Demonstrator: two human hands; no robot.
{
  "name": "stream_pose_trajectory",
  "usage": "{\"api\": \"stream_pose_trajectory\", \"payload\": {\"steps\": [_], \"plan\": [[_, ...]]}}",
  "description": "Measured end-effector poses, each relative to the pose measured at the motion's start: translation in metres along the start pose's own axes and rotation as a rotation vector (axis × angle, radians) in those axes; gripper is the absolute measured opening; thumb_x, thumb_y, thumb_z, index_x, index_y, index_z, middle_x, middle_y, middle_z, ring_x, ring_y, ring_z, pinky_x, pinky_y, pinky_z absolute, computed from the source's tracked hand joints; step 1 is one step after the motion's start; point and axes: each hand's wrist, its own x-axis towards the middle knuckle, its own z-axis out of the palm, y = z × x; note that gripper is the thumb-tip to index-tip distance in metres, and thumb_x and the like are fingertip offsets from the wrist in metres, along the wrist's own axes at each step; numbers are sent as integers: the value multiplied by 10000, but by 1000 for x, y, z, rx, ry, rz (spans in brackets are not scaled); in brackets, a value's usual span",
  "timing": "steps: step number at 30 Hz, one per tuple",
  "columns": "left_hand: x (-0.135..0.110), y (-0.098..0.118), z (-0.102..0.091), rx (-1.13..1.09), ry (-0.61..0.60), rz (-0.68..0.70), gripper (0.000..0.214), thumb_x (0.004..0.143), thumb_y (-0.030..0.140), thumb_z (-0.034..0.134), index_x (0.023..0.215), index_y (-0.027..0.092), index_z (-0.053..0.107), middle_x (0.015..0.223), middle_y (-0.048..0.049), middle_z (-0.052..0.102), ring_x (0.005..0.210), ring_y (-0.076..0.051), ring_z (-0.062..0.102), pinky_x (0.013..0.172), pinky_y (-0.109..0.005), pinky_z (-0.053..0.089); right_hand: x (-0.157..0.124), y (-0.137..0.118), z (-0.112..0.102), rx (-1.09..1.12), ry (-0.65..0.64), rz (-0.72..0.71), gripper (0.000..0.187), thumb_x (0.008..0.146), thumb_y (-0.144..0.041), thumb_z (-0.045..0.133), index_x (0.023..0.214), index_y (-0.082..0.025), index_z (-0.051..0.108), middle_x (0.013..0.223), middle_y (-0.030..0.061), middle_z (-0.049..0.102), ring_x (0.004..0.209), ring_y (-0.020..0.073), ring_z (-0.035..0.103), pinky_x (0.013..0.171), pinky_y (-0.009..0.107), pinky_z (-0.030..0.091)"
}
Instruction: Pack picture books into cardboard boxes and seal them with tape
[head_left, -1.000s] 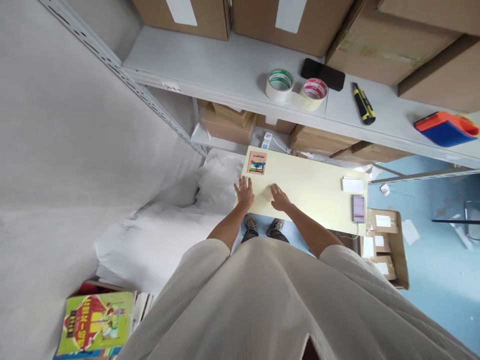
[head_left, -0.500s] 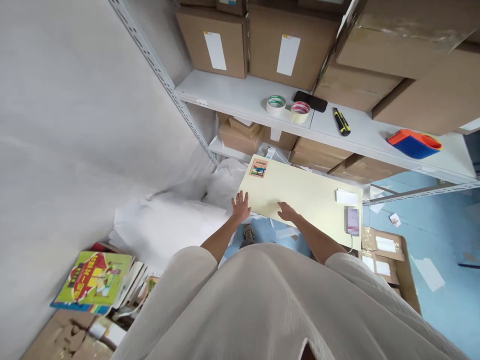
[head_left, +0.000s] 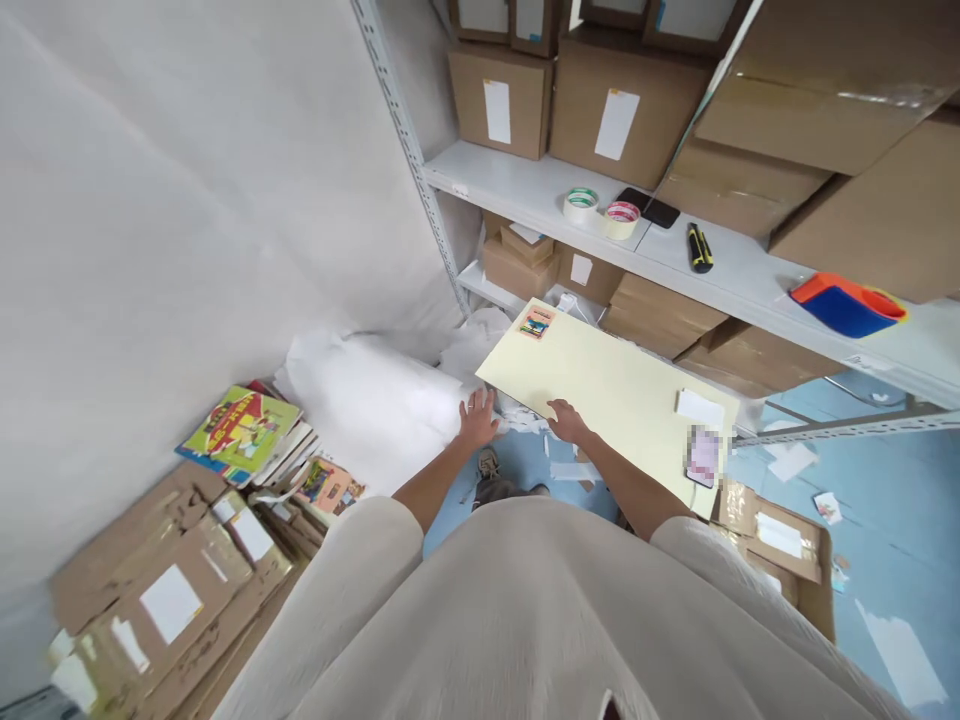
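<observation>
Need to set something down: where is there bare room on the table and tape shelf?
The table is bare between the booklet and white stack; the stack and device crowd its right end. The shelf is bare left of the green-ringed tape and between cutter and orange-blue holder, but crowded around the red-ringed tape and black object.

No text is standing out clearly enough to be read in full. The green-and-yellow book (head_left: 241, 432) is bearing large yellow characters, apparently Chinese, on a red band, too small to make out. On the tabletop (head_left: 600, 370), the booklet (head_left: 537, 323) is showing an illegible title line. The green-cored tape roll (head_left: 580, 213) and red-cored tape roll (head_left: 621, 229) are carrying unreadable print; a small shelf tag (head_left: 460, 189) is showing blurred marks.
</observation>
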Motion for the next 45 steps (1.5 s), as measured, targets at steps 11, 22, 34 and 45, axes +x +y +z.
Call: {"api": "stream_pose_trajectory", "payload": {"steps": [11, 22, 34, 45], "plan": [[-71, -58, 6, -96, 82, -226, 879, 1084, 451, 525, 1872, 222, 209, 1929, -191, 191, 1779, -405, 224, 1410, -636, 225, 26, -74, 14, -96, -20, -270, 661, 1090, -262, 513, 1745, -176, 498, 1771, 168, 501, 1570, 318, 527, 1307, 457, 426], [-107, -146, 4, -205, 68, -363, 833, 1113, 479, 523, 1853, 206, 252, 1927, -218, 179, 1761, -401, 265, 1406, -603, 246, 56, -175, 19, -183, -62, -382, 625, 1115, -271, 544, 1728, -152, 521, 1788, 175, 490, 1635, 281, 491, 1360, 400, 374], [-88, -235, -1, -318, 81, -367, 779, 1116, 414, 519, 1836, 229, 287, 1930, -199, 186, 1767, -425, 240, 1409, -630, 230, 125, -249, 56, 165, -77, -358, 566, 1016, -262, 665, 1577, -193, 689, 1665, 183, 626, 1466, 336, 661, 1282, 490, 507], [-80, -264, 1, -332, 36, -345, 758, 1113, 367, 508, 1840, 291, 306, 1934, -121, 230, 1769, -394, 244, 1407, -614, 245, 185, -307, 88, 208, -45, -232, 507, 964, -292, 653, 1455, -212, 752, 1562, 169, 692, 1462, 345, 660, 1279, 499, 503]]}}
